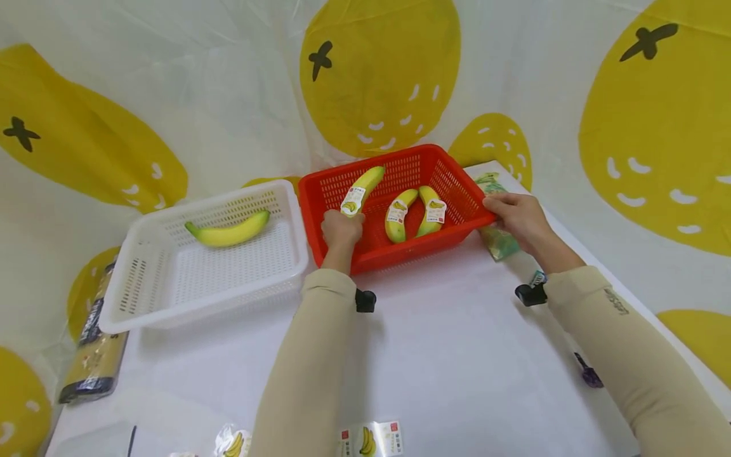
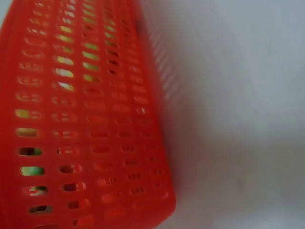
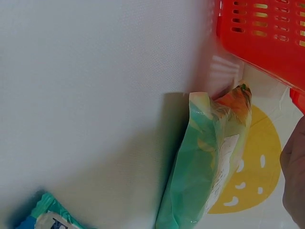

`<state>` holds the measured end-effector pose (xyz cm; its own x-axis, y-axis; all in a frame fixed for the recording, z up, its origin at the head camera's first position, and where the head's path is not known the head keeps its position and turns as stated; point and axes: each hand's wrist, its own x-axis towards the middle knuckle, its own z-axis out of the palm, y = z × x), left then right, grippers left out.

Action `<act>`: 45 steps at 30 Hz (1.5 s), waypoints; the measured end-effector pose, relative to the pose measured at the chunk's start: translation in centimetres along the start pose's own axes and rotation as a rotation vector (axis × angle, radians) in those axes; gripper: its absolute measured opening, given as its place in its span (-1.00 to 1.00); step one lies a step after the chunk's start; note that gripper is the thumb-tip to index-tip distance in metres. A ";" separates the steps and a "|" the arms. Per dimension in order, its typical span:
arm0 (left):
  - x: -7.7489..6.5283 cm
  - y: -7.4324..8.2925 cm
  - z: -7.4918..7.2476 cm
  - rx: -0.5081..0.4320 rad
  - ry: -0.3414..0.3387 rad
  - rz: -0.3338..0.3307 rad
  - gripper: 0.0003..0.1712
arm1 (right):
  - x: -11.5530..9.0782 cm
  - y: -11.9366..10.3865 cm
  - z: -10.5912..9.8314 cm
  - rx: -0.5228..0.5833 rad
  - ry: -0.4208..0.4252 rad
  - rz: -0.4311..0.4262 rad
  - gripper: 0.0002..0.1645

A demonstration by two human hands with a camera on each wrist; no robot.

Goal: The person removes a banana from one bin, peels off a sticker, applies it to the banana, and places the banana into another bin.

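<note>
My left hand [image 1: 341, 230] grips the lower end of a labelled banana [image 1: 372, 180] inside the red basket [image 1: 394, 259], at its left side. The banana's upper end tilts up and to the right. Two more labelled bananas, one [image 1: 396, 228] left of the other [image 1: 428, 221], lie on the basket floor. My right hand [image 1: 516, 219] pinches the basket's right rim between thumb and fingers. In the left wrist view the slotted basket wall [image 2: 102, 157] fills the left side, and the hand is out of sight. The right wrist view catches part of the right hand [image 3: 296, 171] by the rim.
A white basket [image 1: 205, 304] with one unlabelled banana [image 1: 231, 233] stands to the left. A green packet [image 3: 195, 162] lies beneath the right hand, near a small teal wrapper [image 3: 52, 217]. Banana stickers [image 1: 371, 439] lie at the table's front edge; a brown package [image 1: 97, 362] is far left.
</note>
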<state>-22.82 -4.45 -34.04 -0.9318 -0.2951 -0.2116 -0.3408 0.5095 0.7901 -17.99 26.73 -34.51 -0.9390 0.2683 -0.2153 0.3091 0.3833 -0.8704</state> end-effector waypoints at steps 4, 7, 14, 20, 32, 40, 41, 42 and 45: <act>0.1 0.0 -0.1 0.161 -0.113 -0.020 -0.44 | -0.1 0.0 0.2 -0.014 -0.007 0.022 -0.15; 0.3 -0.2 -0.1 0.225 -0.165 -0.028 -0.40 | -0.3 0.0 0.5 -0.002 -0.019 0.035 -0.13; 0.8 -0.4 -0.4 0.311 -0.232 -0.013 -0.36 | -0.7 0.0 0.9 0.020 -0.017 0.014 -0.14; 1.0 -0.4 -0.5 0.307 -0.275 -0.017 -0.36 | -0.8 -0.1 1.1 0.032 -0.024 0.029 -0.11; 2.2 -0.9 -1.2 0.278 -0.406 0.001 -0.53 | -0.1 0.6 1.7 0.075 -0.027 0.044 -0.05; -0.6 0.8 -3.5 0.330 -0.249 0.327 -0.53 | 0.2 0.7 0.8 0.094 -0.043 0.036 -0.06; -1.4 0.7 -4.0 0.282 -0.220 0.373 -0.51 | 0.2 0.6 0.6 0.090 -0.043 0.040 -0.05; -2.4 0.6 -4.6 0.226 -0.194 0.415 -0.49 | 0.2 0.6 0.5 0.074 -0.043 0.044 -0.04; -5.9 -1.1 -6.5 0.021 -0.126 0.545 -0.55 | 0.1 0.7 -0.1 0.061 -0.046 0.052 -0.01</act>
<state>-16.12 -8.52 -29.90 -0.9811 0.1138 0.1564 0.1935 0.5779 0.7929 -17.83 27.07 -35.11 -0.9284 0.2449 -0.2794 0.3487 0.3149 -0.8828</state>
